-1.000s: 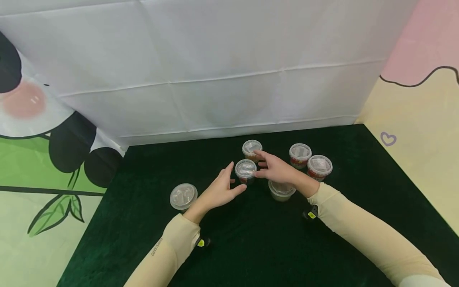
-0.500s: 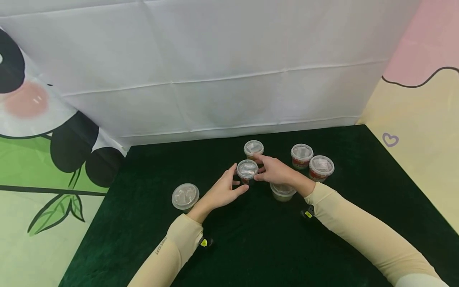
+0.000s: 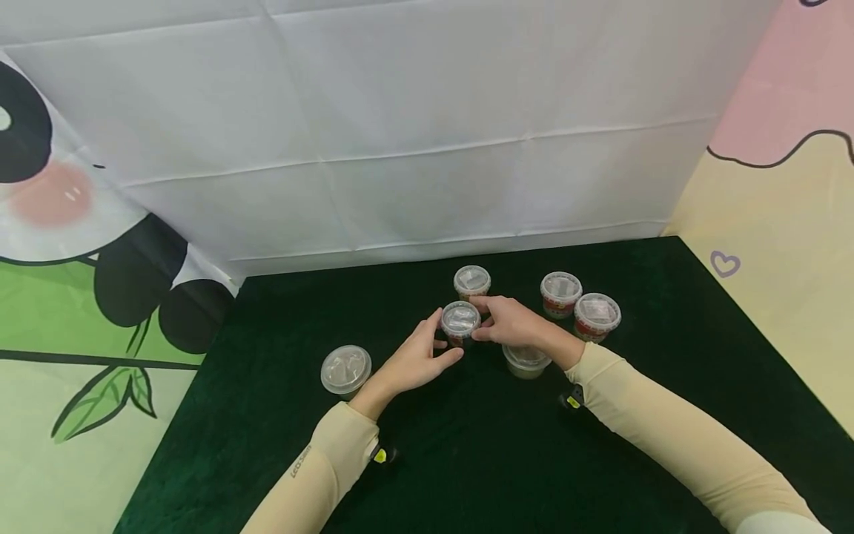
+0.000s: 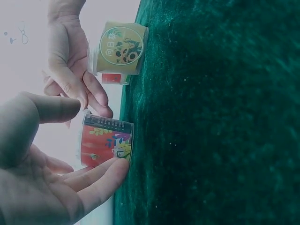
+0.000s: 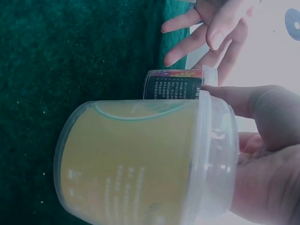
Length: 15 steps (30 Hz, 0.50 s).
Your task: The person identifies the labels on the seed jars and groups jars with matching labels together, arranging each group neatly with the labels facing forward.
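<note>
A small clear-lidded plastic cup (image 3: 460, 319) stands on the dark green cloth between the two hands. In the left wrist view its label (image 4: 101, 145) is red with coloured leaves. The left hand (image 3: 415, 357) curves loosely along the cup's left side, fingertips at its wall and thumb apart. From the right, the right hand (image 3: 517, 323) reaches in with its thumb at the lid's edge and its index finger behind the rim. Just under the right wrist stands a larger lidded tub (image 3: 525, 363), pale yellow in the right wrist view, partly covered by the hand.
Another lidded cup (image 3: 471, 279) stands close behind the middle one. Two red-labelled cups (image 3: 560, 291) are side by side at the right. A wide-lidded tub (image 3: 345, 368) sits beside the left wrist. A white curtain (image 3: 427, 193) hangs along the table's back edge.
The right hand has moved slightly left and closed in on the middle cup, its thumb and index finger now at the rim. The left hand keeps its place beside the cup. The cups stay put.
</note>
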{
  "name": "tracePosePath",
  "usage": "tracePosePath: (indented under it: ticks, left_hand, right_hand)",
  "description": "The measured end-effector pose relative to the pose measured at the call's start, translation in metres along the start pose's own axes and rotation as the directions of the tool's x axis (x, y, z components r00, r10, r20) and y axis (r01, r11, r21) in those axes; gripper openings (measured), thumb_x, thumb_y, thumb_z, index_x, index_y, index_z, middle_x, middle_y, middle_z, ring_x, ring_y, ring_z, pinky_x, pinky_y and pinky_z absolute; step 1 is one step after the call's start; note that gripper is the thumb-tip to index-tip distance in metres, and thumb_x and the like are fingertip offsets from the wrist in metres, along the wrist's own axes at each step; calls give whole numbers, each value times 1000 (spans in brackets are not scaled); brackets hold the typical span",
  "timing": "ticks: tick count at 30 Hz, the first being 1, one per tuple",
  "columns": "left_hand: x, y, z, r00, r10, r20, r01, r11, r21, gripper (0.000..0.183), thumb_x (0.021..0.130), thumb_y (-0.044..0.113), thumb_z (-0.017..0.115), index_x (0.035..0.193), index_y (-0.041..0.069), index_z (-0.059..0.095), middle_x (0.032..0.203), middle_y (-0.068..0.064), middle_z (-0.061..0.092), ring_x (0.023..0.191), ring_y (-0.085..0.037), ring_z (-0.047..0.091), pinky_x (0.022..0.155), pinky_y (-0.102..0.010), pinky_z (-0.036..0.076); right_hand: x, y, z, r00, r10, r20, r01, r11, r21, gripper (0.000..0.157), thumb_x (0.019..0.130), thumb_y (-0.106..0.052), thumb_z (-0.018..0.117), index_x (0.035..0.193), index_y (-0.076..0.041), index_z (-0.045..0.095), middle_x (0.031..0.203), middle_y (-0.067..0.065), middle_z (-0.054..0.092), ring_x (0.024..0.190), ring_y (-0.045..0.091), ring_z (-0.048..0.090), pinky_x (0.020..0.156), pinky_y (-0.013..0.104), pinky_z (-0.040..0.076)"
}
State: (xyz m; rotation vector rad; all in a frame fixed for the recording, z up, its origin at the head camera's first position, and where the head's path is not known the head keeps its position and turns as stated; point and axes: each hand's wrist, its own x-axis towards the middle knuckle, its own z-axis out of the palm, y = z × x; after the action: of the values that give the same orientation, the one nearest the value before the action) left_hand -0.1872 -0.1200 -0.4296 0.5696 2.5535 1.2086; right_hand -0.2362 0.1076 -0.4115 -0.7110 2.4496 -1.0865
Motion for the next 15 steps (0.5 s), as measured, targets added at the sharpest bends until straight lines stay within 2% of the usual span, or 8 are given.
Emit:
tracePosePath:
  ticks: [4,15]
  left_hand:
    - [-1,1,1,1000,-7,5,6,1000,7,84,101,27,65,161,2,11,154,-23,32,124,-34,58,98,-44,52]
    - [-1,-2,2,1000,-3,-5,3,998,68,86,102,31,64,162,3,10,150,-24,37,122,-34,59,95,-43,54]
  right_hand:
    - [0,2,-1,1000,-16,8,16,1000,-9,69,97,-6,68,153,9,32,144,27,52,111,30,67,88,36,57]
    - [-1,0,0,1000,-19,11,20,999,-37,67,99,-9,67,154,7,33,143,24,54,109,27,68,89,38,57]
